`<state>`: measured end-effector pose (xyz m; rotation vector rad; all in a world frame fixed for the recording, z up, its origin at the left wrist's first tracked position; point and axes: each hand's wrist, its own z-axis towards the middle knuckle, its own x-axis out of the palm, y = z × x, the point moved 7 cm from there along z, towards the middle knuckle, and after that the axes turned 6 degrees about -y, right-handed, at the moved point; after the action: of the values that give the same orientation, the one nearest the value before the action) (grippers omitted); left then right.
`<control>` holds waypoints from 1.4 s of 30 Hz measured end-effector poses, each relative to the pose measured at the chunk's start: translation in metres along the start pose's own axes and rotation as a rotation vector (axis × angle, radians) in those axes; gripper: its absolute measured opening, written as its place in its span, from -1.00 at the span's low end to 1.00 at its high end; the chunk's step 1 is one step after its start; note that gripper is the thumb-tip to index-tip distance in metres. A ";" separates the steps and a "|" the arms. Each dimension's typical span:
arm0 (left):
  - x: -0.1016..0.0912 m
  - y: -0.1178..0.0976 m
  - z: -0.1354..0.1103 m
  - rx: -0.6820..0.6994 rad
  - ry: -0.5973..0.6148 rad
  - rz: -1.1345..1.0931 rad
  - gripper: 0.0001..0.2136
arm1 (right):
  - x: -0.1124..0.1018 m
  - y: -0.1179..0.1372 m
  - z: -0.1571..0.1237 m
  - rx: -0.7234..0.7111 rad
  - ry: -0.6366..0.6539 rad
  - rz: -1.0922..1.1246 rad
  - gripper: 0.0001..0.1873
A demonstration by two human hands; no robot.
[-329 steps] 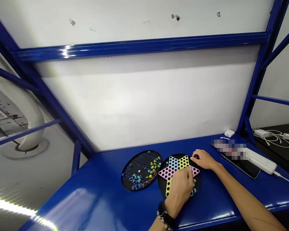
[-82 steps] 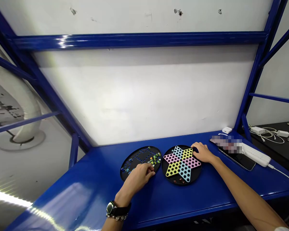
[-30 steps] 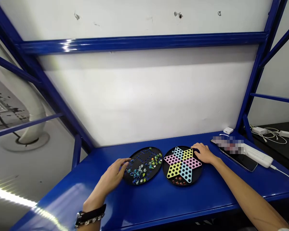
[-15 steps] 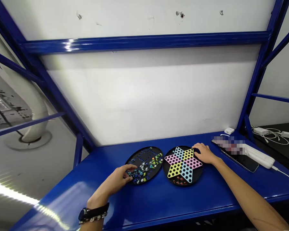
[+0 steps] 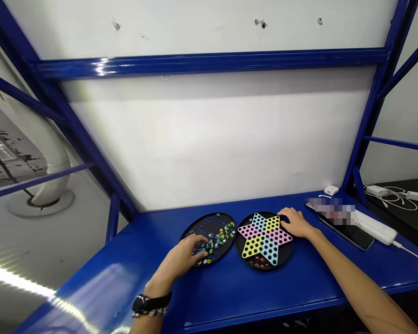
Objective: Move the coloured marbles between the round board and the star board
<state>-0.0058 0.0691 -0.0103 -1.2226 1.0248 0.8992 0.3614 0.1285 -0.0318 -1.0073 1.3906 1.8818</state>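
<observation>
Quick look at where things stand on this blue counter (image 5: 226, 297): two round black boards sit side by side, just about touching. The one on the right is a Chinese checkers board (image 5: 264, 240) with a six-color star, and from up here its holes look pretty much bare. The only pieces on it are a small clump of dark and red glass marbles (image 5: 259, 263) down on the black part at the near edge. Nearly everything else is on the left board (image 5: 195, 227), where a big scatter of multicolored marbles (image 5: 218, 239) covers its right and near side, while the holes toward the far side look open.

The left hand (image 5: 184, 255) is down on those marbles near the board's near edge, fingers curled. Honestly, it's too small to tell whether it's pinching one or just touching them. The right hand (image 5: 296, 222) isn't gripping anything. It's relaxed and open, with its fingertips on the far-right rim of the star board. A smartphone (image 5: 351, 236) and white power strip (image 5: 376, 231) lie off to the right.
</observation>
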 end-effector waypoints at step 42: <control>0.014 -0.093 0.017 0.077 -0.105 -0.357 -0.65 | 0.004 -0.004 0.002 -0.017 -0.005 -0.014 -0.63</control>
<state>0.0888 0.0734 0.0051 -1.2310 0.7210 0.6312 0.3617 0.1318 -0.0369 -1.0176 1.3635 1.8871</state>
